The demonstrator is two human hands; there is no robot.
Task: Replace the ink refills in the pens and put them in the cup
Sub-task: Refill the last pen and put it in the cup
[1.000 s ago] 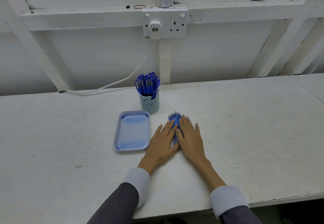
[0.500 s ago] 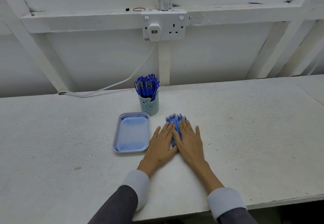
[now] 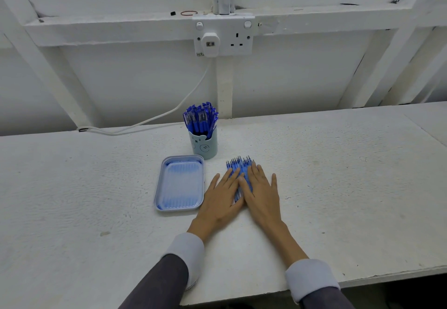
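White-painted rough counter [image 3: 338,187], white panelled wall behind with double wall socket [image 3: 223,35]. Rests left grip [image 3: 221,196] and right grip [image 3: 260,194] flat, fingers straight, nothing clamped, side by side on bundle of thin blue plastic ink refills [image 3: 238,164], tips toward wall. Against a second ago: refill tips fanned wider under the palms, grips barely shifted. Reads as spreading the bundle into one layer for picking singles. Pale blue bear-face cup [image 3: 205,148] packed with blue capped pens [image 3: 199,117] just behind; pale blue rectangular plastic tray [image 3: 180,183] just beside left grip. No pen opened yet, apparently.
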